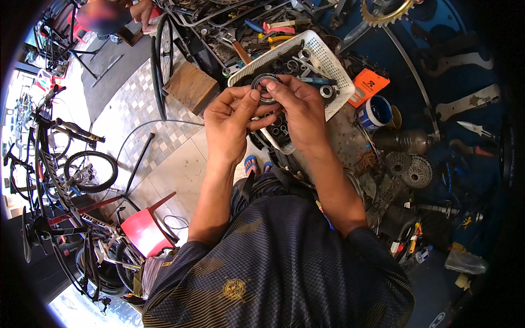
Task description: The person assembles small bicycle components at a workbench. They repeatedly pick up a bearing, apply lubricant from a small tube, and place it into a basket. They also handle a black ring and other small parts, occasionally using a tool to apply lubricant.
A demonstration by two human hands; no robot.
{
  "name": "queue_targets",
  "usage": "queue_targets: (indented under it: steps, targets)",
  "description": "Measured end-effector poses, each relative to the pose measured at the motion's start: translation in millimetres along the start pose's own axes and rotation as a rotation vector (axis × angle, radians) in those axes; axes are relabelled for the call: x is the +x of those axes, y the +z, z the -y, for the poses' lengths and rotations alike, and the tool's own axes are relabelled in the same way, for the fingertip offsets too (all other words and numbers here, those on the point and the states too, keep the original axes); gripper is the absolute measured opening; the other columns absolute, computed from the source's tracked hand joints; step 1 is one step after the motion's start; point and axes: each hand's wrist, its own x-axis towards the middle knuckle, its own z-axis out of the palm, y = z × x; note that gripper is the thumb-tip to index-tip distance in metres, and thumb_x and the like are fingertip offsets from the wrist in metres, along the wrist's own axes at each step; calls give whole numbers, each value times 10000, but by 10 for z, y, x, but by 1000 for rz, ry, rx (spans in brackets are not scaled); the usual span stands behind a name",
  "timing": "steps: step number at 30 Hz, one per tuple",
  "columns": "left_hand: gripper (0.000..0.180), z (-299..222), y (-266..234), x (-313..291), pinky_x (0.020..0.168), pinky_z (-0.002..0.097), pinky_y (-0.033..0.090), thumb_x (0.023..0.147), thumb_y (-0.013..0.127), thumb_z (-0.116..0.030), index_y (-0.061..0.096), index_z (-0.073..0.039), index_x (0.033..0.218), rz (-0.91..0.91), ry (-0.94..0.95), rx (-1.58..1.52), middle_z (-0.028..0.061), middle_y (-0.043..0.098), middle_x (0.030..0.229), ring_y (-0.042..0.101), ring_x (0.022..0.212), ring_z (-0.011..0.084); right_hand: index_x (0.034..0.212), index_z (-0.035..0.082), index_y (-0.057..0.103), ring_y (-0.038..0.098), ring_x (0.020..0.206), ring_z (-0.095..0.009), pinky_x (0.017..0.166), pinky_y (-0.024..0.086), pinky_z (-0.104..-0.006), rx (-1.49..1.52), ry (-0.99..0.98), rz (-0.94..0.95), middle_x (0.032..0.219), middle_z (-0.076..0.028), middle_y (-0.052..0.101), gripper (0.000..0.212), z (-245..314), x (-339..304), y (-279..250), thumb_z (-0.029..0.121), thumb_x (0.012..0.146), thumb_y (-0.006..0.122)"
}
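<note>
My left hand (231,117) and my right hand (302,112) meet over a white perforated plastic basket (343,70). Between them they pinch a round metal ring (257,81) that looks like a bearing. Thumb and fingers of each hand are closed on its edge, and parts of the ring are hidden behind them. Below it the basket holds several loose metal parts, among them a round fitting with a hole (326,91).
A wooden block (191,87) stands left of the basket, an orange packet (369,86) and blue-white tub (375,112) to its right. Cassettes (417,171) lie lower right. Bicycles (60,164) and a red chair (145,232) are at left. Another person (104,16) sits far left.
</note>
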Motion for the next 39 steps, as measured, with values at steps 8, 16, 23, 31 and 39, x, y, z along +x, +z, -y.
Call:
queue_targets:
  steps: [8,16,23,31,39]
  targets:
    - [190,-16,2,-6,740,385,678,1002,644,-76,620,66,1127,48,-12,14,162,711,1040,749,918,280,974,-8,702,643,793,-80,685,538,-228,3,48,-27,903,-48,716,194,24,37,53,185,967,696]
    - [212,-19,-47,89,791,341,667,1006,640,-56,628,75,1171,125,23,75,137,708,1046,729,948,208,983,-9,703,651,788,-89,677,545,-231,-31,41,-6,906,-61,715,209,31,119,49,198,966,681]
    - [221,-51,-86,119,816,320,654,1000,646,-45,639,74,1185,178,79,231,109,711,1036,718,946,169,994,-7,702,637,791,-85,717,529,-238,11,102,49,895,-43,699,216,9,150,-19,203,957,671]
    - [233,-101,-116,122,826,291,633,998,647,-35,635,86,1197,194,143,354,105,721,1004,714,921,143,1001,-8,704,606,788,-63,703,499,-225,24,78,53,898,-27,690,212,-20,174,27,193,950,658]
    - [222,-36,-98,107,809,279,632,979,663,-8,636,95,1174,153,165,310,98,727,971,705,894,126,1010,-39,698,595,758,-65,672,495,-219,-51,72,44,876,-20,680,254,21,195,36,187,904,648]
